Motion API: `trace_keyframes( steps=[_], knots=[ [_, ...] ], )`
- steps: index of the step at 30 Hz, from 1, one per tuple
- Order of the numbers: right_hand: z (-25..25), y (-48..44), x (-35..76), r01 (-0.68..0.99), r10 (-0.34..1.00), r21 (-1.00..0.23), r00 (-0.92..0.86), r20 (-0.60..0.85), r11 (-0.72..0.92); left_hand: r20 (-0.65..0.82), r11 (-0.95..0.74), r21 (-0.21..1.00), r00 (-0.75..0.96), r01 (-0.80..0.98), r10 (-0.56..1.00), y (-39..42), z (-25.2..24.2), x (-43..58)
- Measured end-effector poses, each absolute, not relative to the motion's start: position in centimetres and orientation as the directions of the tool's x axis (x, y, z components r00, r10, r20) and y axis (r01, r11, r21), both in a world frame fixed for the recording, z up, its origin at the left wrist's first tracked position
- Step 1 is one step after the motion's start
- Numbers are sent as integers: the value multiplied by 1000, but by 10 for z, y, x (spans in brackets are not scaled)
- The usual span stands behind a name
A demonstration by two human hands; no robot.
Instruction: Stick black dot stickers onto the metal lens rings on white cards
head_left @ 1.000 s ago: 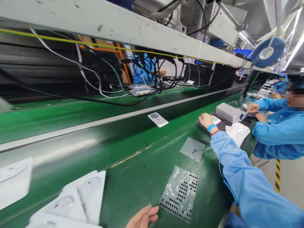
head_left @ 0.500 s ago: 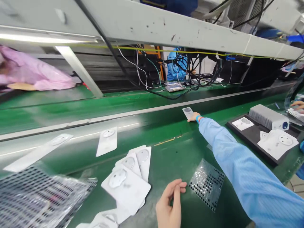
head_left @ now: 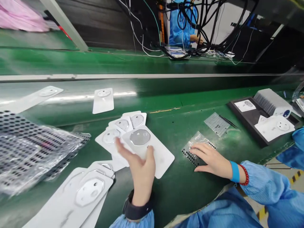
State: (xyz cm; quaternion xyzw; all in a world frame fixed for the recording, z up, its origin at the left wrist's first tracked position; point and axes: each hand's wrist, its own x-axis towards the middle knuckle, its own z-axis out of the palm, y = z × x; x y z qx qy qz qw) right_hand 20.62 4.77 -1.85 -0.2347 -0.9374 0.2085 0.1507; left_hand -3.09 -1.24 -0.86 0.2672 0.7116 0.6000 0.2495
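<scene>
My left hand (head_left: 140,171), its thumb and a finger spread apart, is over a flat white panel (head_left: 162,156) with a grey eight-sided recess. Its thumb tip is by a small dark spot on that panel. Beneath and behind lie overlapping white panels (head_left: 110,136). On the right, my right hand (head_left: 211,160) reaches over a clear sheet of black dots (head_left: 190,156); its fingers are stretched out, the thumb apart. The fingertips appear to touch the sheet, which the hand partly covers.
A second dotted sheet (head_left: 215,123) lies beside dark tweezers (head_left: 228,121). At right, a black tray (head_left: 251,126) carries a row of panels. Plastic-wrapped perforated sheets (head_left: 45,152) and more panels (head_left: 71,202) are at left. A blue-sleeved person (head_left: 180,25) is beyond the hanging cables (head_left: 201,31).
My right hand has come back from the far side of the green surface without the panel it held, down to the dotted sheet. My left hand has moved left onto a panel, its fingers spread.
</scene>
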Motion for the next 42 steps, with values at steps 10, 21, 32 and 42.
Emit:
trace_keyframes(
  steps=[10, 21, 32, 42],
  knots=[
    [-23, 51, 193, 291, 559, -493, -591, 581, 820, -273, 297, 952, -234, 73, 933, -6, -9, 0],
    [-15, 63, 163, 162, 675, -761, -600, 430, 629, -315, 307, 949, -282, -72, 906, -10, -15, 6],
    [-11, 64, 158, 195, 717, -857, -651, 250, 476, -216, 243, 968, -278, 67, 936, -11, -17, 3],
    [-20, 61, 159, 237, 693, -831, -685, 224, 503, -261, 305, 943, -275, 130, 925, -8, -16, 3]
  ],
)
